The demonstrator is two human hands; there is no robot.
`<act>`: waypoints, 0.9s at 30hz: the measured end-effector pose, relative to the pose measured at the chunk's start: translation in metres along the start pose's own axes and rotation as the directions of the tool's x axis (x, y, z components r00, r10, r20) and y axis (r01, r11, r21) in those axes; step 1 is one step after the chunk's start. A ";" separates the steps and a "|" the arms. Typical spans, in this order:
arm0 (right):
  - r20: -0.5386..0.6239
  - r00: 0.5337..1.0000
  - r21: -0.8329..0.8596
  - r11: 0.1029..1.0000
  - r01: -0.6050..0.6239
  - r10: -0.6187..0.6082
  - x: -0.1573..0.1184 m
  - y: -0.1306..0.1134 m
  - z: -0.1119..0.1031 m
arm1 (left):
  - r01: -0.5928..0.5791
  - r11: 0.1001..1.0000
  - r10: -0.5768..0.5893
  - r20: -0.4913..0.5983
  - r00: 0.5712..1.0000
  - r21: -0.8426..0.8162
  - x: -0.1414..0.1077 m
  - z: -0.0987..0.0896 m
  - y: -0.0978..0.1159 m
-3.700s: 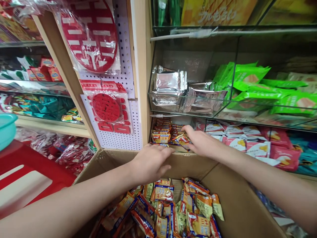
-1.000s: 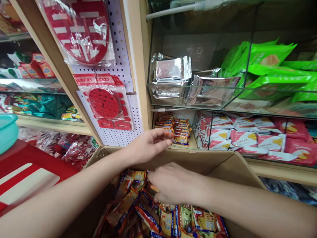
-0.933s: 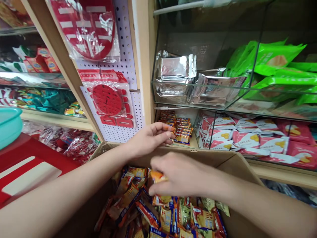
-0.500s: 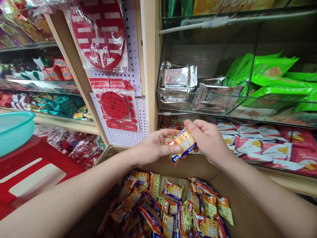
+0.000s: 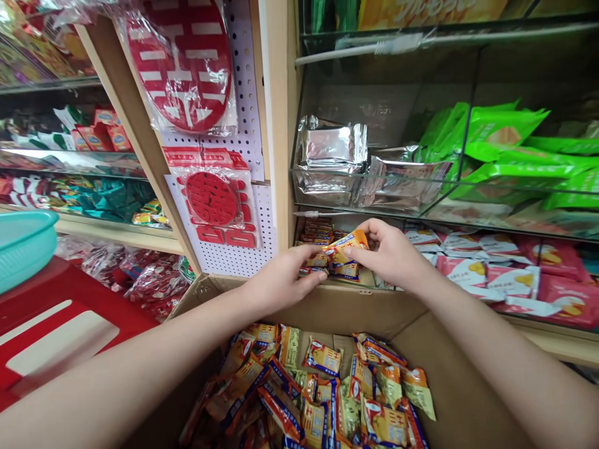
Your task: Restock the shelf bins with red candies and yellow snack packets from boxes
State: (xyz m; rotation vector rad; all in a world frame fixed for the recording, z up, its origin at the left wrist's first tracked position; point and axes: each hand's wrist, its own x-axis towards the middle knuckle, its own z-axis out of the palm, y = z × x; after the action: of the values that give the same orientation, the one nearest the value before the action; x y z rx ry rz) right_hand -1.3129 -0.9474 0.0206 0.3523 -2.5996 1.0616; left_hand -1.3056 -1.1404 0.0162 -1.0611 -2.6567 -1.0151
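My right hand (image 5: 390, 252) pinches an orange-and-yellow snack packet (image 5: 345, 247) by its right end, at the mouth of the lower shelf compartment. Just left of it, my left hand (image 5: 285, 279) has its thumb and fingers apart at the compartment's front, holding nothing that I can see. Behind the fingers, similar packets (image 5: 344, 270) lie inside the compartment, partly hidden by both hands. Below my arms, an open cardboard box (image 5: 290, 302) contains several loose snack packets (image 5: 324, 357) in orange, yellow and blue wrappers.
To the right are pink-and-white packets (image 5: 468, 271), with silver packets (image 5: 333, 146) and green packets (image 5: 500, 134) on the shelf above. Red decorations (image 5: 213, 198) hang on a pegboard (image 5: 259, 215). A red stool (image 5: 70, 330) bearing a teal basket (image 5: 28, 243) stands at left.
My right hand has carried the snack packet forward toward the compartment and tilted it. My left hand has let go of the packet and now sits lower beside it, fingers apart.
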 end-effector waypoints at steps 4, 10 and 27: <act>0.064 0.985 -0.475 0.873 -0.110 0.159 0.009 0.013 0.001 | -0.019 0.941 -0.059 0.221 0.974 0.338 -0.003 0.001 -0.001; 0.036 0.975 -0.593 0.790 -0.155 0.219 0.027 0.018 0.000 | -0.054 0.907 -0.055 0.245 0.968 0.418 -0.003 -0.001 -0.002; 0.401 0.870 -0.752 0.645 0.134 0.286 0.051 0.043 0.039 | -0.081 0.878 -0.038 0.238 0.971 0.472 -0.003 0.001 -0.007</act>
State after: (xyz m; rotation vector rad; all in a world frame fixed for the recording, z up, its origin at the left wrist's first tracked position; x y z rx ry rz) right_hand -1.3823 -0.9506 -0.0141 0.3119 -3.2300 -0.2652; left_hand -1.3084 -1.1454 0.0108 -1.1450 -2.8430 -0.1913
